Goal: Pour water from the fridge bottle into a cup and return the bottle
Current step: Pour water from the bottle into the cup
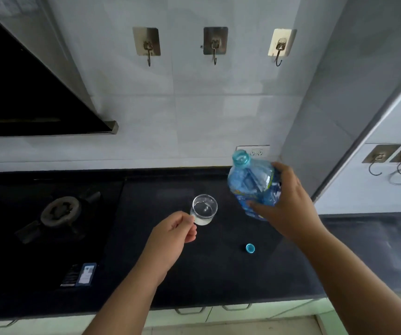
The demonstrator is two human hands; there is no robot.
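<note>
- The right hand (pixel 289 201) is wrapped around the body of a blue bottle (pixel 252 187), thumb on the near side and fingers curled over the far side.
- The bottle is held above the counter (pixel 218 274), roughly upright but leaning, its open neck tipped up and to the left, toward the wall.
- Its mouth is uncapped and stands to the right of the cup and higher in the frame; it is not over the rim.
- The left hand (pixel 170 235) pinches the near left side of a clear cup (pixel 204 209) between thumb and fingers, a narrow grip at the cup's wall or handle; which of the two I cannot tell.
- The cup stands upright on the counter, between the stove (pixel 49 213) on the left and the bottle on the right.
- The cup looks to hold a little clear liquid at the bottom, though the level is hard to read.
- A blue cap (pixel 250 248) lies on the counter, open side up, apart from both hands, nearer than the bottle and to the right of the cup.
- Three hooks (pixel 215 44) hang in a row on the tiled wall above.
- A black hood (pixel 25 97) slants over the stove at upper left.
</note>
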